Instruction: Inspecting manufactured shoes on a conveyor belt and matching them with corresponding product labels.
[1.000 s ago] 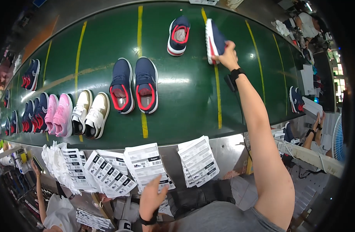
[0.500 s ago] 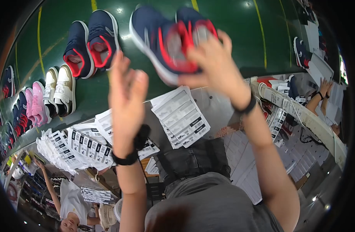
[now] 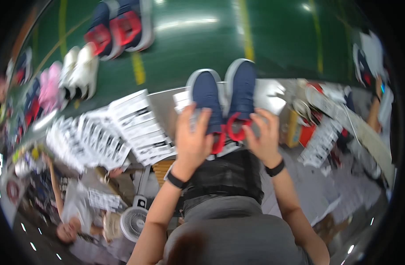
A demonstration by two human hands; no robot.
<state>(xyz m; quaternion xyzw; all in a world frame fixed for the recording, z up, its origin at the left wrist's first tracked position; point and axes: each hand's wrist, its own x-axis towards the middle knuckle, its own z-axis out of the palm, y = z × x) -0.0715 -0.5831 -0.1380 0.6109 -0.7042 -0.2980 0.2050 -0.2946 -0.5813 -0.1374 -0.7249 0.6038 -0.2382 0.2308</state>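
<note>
A pair of navy sneakers with red linings and white soles lies in front of me, toes pointing away, over the near edge of the green surface. My left hand [image 3: 193, 137] grips the left sneaker [image 3: 207, 97] around its heel end, thumb beside the red collar. On the right sneaker [image 3: 242, 88], my right hand [image 3: 265, 134] has its fingers at the collar and heel. Sheets of printed labels [image 3: 181, 100] lie partly hidden beneath the pair.
Another navy and red pair [image 3: 127, 26] stands on the green surface [image 3: 189, 48], with white shoes [image 3: 81, 68] and pink shoes [image 3: 50, 86] farther left. Label sheets [image 3: 138, 128] overlap along the near edge. A fan [image 3: 134, 223] and another person [image 3: 76, 212] are at lower left.
The sneaker pair has come nearer to me, onto the edge above the label sheets. My left hand, free before, has moved right to the left sneaker; my right hand is now at the right one.
</note>
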